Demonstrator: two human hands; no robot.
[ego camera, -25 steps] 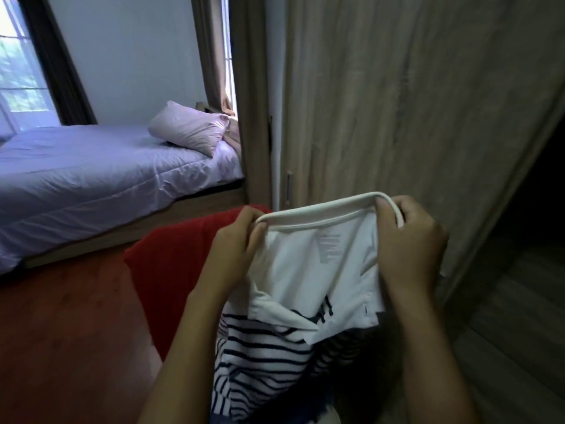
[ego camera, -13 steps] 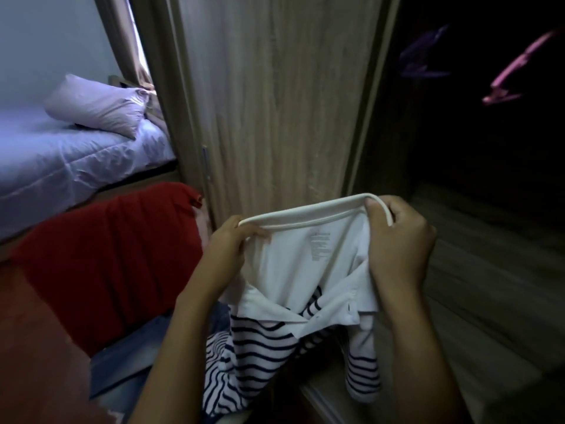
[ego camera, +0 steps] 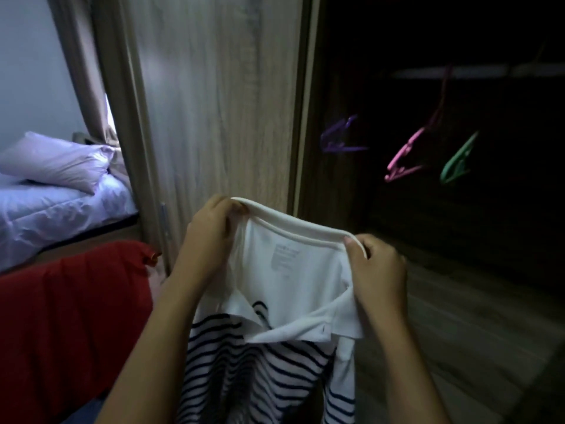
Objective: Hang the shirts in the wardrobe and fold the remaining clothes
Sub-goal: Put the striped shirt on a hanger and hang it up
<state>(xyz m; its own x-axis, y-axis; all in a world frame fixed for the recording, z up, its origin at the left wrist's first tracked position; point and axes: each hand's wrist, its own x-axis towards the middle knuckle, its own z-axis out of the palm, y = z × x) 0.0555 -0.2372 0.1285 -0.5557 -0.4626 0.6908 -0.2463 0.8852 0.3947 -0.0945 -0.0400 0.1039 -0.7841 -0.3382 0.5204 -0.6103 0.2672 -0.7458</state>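
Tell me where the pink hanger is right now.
Head view, upper right: the pink hanger hangs from the rail inside the dark wardrobe, between the purple hanger and the green hanger, above the striped shirt.

I couldn't read the blurred print inside the white-collared navy-striped shirt [ego camera: 293, 270]. Its hem ran off the bottom edge, and the wooden wardrobe [ego camera: 220, 111] was too dark inside.

faint unreadable neck print inside shirt [ego camera: 284, 264]
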